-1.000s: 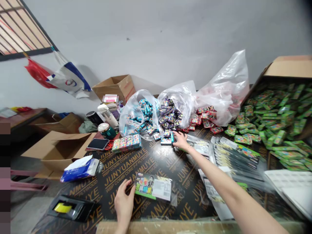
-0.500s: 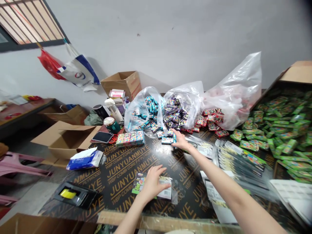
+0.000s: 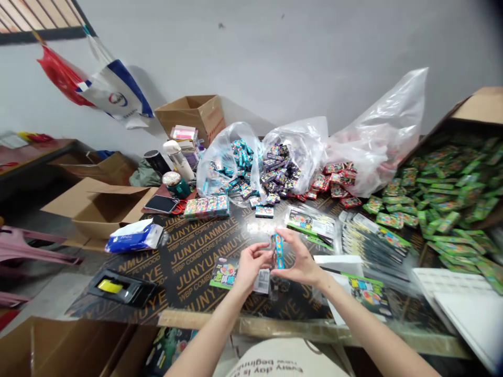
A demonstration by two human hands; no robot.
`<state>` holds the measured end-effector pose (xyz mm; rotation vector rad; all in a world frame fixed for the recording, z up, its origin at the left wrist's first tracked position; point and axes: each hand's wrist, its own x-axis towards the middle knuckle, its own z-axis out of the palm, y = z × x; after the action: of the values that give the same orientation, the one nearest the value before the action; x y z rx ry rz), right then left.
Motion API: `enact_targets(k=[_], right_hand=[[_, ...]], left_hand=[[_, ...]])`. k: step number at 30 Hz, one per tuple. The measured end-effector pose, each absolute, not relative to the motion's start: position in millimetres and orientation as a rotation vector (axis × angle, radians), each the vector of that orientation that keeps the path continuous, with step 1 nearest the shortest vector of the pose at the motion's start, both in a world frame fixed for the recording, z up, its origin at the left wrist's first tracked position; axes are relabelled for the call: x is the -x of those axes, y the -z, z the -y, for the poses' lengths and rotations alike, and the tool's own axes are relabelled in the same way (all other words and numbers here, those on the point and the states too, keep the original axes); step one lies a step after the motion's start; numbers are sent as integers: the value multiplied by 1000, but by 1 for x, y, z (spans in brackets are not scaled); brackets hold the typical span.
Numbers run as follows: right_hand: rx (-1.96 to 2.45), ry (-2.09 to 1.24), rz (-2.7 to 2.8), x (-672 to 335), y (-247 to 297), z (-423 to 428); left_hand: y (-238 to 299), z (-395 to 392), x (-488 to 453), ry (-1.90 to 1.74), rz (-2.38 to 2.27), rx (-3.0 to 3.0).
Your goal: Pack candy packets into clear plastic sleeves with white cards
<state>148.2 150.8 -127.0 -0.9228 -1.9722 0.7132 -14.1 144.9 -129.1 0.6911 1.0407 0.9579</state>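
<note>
Upright between my hands is a small blue printed box (image 3: 279, 252). My right hand (image 3: 301, 259) grips it by top and bottom, thumb below and fingers above. My left hand (image 3: 253, 264) is closed, its fingertips pinched at the box's left edge. Beneath my left hand lies a flat printed packet in clear plastic (image 3: 223, 272), partly covered by the hand. Another blue box (image 3: 264, 212) lies on the table just beyond, near the clear bag of blue boxes (image 3: 212, 175).
Clear bags of purple boxes (image 3: 310, 152) and red boxes (image 3: 373, 162) stand along the wall. Green boxes (image 3: 451, 188) spill from a carton at right. Flat packets (image 3: 365, 246) lie right of centre. A black tape dispenser (image 3: 121, 288) and open carton (image 3: 106, 209) are at left.
My right hand has drawn back from the row of boxes with a small blue box. My left hand has risen from the packet and closed at the box. The view has tilted down.
</note>
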Motion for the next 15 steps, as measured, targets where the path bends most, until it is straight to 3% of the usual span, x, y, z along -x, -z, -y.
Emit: enact_targets(k=[4, 12, 15], right_hand=[[916, -552, 2244, -153, 111, -141], [1078, -464, 2234, -156, 116, -127], [1301, -330, 2138, -156, 120, -122]], left_hand=[[127, -133, 0, -920, -863, -694], [123, -129, 11, -771, -820, -789], [128, -134, 20, -922, -945, -762]])
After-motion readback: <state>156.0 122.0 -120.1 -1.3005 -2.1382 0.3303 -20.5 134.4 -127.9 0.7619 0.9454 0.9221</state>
